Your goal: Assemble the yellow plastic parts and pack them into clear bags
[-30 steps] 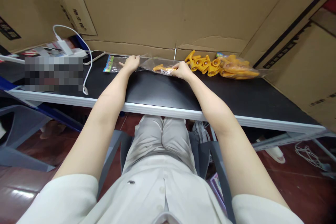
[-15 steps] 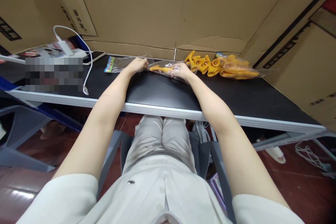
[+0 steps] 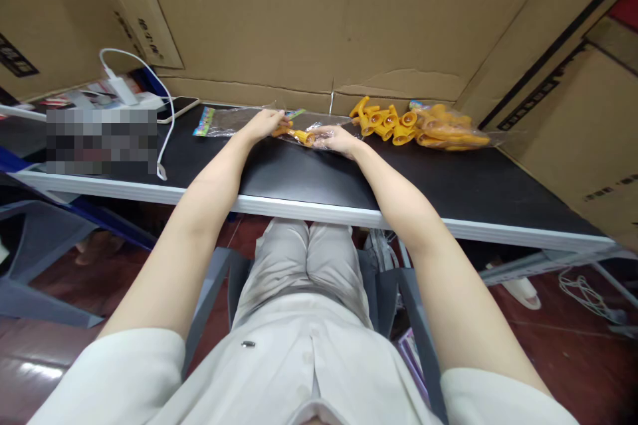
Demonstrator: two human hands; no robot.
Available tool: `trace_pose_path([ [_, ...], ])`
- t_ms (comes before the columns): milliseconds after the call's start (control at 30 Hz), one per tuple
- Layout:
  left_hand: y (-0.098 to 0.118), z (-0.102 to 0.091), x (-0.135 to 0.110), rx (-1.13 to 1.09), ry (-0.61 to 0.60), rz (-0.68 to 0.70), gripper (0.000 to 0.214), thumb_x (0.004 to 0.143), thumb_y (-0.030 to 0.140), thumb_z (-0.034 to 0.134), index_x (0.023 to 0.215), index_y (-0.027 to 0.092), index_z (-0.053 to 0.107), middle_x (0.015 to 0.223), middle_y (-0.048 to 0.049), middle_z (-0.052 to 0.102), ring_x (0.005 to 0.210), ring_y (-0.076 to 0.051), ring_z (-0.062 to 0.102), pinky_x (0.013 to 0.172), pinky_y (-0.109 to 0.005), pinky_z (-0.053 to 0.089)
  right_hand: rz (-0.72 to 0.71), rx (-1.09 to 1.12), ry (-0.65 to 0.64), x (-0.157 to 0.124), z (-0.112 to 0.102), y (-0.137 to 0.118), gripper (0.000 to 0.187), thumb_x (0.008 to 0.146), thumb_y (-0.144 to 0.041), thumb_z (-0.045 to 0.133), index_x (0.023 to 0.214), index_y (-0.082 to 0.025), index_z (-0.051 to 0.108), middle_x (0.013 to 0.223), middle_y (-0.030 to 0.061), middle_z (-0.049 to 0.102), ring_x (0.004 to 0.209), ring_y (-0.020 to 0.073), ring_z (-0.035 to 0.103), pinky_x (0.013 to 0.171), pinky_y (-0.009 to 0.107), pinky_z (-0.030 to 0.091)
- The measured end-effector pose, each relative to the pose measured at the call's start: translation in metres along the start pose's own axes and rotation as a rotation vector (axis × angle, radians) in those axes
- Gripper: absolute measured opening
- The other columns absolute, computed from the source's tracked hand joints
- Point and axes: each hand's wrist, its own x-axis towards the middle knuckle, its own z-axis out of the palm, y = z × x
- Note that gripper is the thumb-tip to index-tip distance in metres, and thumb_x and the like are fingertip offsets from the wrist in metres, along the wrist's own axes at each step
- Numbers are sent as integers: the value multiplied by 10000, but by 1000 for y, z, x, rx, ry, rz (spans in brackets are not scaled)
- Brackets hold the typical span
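A clear plastic bag (image 3: 319, 125) with a small yellow plastic piece (image 3: 302, 137) inside lies on the black table (image 3: 309, 176) near the back wall. My left hand (image 3: 266, 123) is closed on the bag's left end. My right hand (image 3: 337, 139) pinches the bag at its right side, close to the yellow piece. Left of my left hand lies a flat stack of empty clear bags (image 3: 224, 121) with a colourful header.
A loose heap of yellow pieces (image 3: 383, 121) and a filled bag of them (image 3: 448, 127) lie to the right. A phone (image 3: 177, 107), a white charger and cable (image 3: 122, 86) sit at the left. Cardboard walls (image 3: 299, 20) close off the back and right.
My two hands have drawn closer together on the bag. The left hand went from lying flat on the empty bags to gripping the bag's end, and the yellow piece shifted left.
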Motion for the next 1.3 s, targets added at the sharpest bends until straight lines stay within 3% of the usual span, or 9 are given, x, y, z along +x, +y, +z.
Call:
trace_pose_path([
  [167,8,3,-3,120,15,-43,507,1100,423,419,1197,104,801,1262,-145,838,1335,-301,721,1237,-430,480,45,77,-14,-4,2,-5,426,646,60,793,1013,-148,843,1233,100,847,1300,271,750,1243,442,517],
  [267,11,1,-2,337,54,-82,465,1087,358,406,1208,158,808,1287,-108,831,1413,-326,660,1361,-558,274,27,-29,42,-2,0,-6,328,700,38,788,965,-151,822,1154,105,857,1209,270,786,1182,421,572],
  [400,10,0,-2,536,80,-74,437,1052,314,421,1273,226,789,1351,-103,790,1469,-325,593,1386,-663,24,33,-408,266,0,-15,-11,227,883,8,616,896,-145,784,1024,136,842,1039,265,806,1054,414,634],
  [500,7,0,-3,585,95,-66,473,1014,279,427,1340,213,764,1344,-129,779,1452,-339,591,1377,-696,-11,24,-772,528,-6,-34,-16,339,954,-4,494,1026,-141,796,1187,169,816,1217,306,752,1140,459,570],
  [567,6,0,-4,598,91,-69,480,1007,269,424,1340,201,763,1354,-141,776,1445,-352,594,1370,-716,-10,47,-964,614,-11,-45,-16,372,978,-25,478,1171,-126,779,1339,196,767,1350,346,681,1193,516,513],
  [733,5,0,-3,598,75,-103,472,1017,285,441,1366,227,755,1405,-120,762,1467,-352,583,1375,-716,21,161,-1224,547,-16,-51,-8,442,953,-32,532,1358,10,705,1445,312,678,1438,432,601,1213,597,431],
  [967,4,-2,-1,580,72,-95,500,967,270,443,1331,210,779,1358,-146,776,1467,-382,581,1360,-751,59,178,-1240,530,-8,-40,-4,449,1007,-64,473,1385,35,695,1451,369,644,1338,417,673,1174,600,443],
  [1167,1,0,0,580,99,-91,482,950,259,442,1276,194,791,1324,-152,787,1445,-371,596,1358,-747,54,264,-1268,466,-17,-34,-13,535,996,-13,425,1475,-2,663,1463,330,671,1374,391,680,1117,525,539],
  [1300,0,1,1,578,90,-94,473,956,263,438,1274,208,784,1323,-130,789,1445,-355,592,1357,-750,47,274,-1220,441,-22,-39,-13,546,1018,-57,467,1528,-97,658,1517,286,653,1375,383,685,1115,515,561],
])
